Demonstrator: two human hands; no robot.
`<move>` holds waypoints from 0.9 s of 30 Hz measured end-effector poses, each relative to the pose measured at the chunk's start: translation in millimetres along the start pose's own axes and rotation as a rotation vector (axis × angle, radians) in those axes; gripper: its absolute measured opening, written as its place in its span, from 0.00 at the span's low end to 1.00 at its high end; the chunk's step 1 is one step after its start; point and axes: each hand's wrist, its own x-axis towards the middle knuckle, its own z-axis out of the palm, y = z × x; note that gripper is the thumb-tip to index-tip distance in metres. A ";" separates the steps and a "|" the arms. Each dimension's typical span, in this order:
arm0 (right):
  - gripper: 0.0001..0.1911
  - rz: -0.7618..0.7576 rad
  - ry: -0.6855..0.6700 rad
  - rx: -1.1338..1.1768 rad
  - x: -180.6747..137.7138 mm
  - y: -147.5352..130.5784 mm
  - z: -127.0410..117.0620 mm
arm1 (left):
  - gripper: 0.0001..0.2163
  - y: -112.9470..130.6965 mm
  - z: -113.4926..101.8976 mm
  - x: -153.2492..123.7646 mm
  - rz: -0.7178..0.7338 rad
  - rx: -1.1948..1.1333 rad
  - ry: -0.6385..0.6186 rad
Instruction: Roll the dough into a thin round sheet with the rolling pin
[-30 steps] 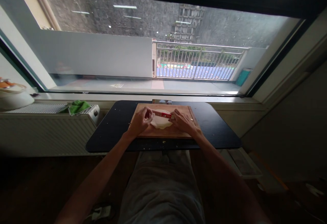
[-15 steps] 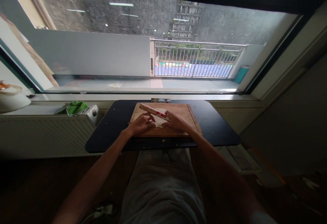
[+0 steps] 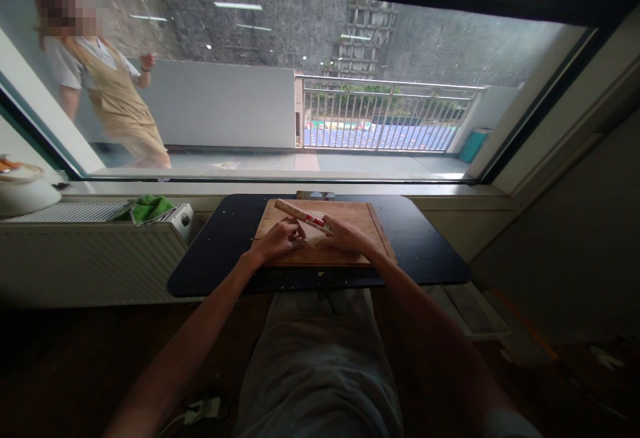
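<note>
A wooden rolling pin [image 3: 296, 212] with a red-and-white label slants over the middle of a wooden cutting board [image 3: 353, 211]. Its near right end is in my right hand [image 3: 347, 235], whose fingers are wrapped round it. Under the pin, between both hands, lies a pale flat sheet of dough [image 3: 313, 233]. My left hand [image 3: 276, 241] rests at the left edge of the dough, fingers bent and closed on that edge. Part of the dough is hidden behind the pin and my fingers.
The board lies on a dark table [image 3: 425, 245] beneath a wide window. To the left stands a radiator [image 3: 95, 258] with a green cloth [image 3: 151, 207] on top, beside a white pot [image 3: 25, 190]. Outside the glass walks a person [image 3: 117, 95] in a tan apron.
The person outside has come into view at the left of the window. My hands and the rolling pin have shifted only slightly; less of the dough shows between my hands.
</note>
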 end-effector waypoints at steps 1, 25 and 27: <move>0.26 0.005 -0.011 0.006 -0.8 -1.7 -0.5 | 0.05 2.7 -0.2 -0.1 0.006 0.021 0.006; 0.23 0.014 -0.169 0.312 1.4 10.2 -8.4 | 0.15 21.2 9.3 8.9 0.297 0.342 -0.152; 0.23 0.019 -0.142 0.258 1.4 6.5 -7.9 | 0.15 20.0 11.6 9.1 0.296 0.359 -0.133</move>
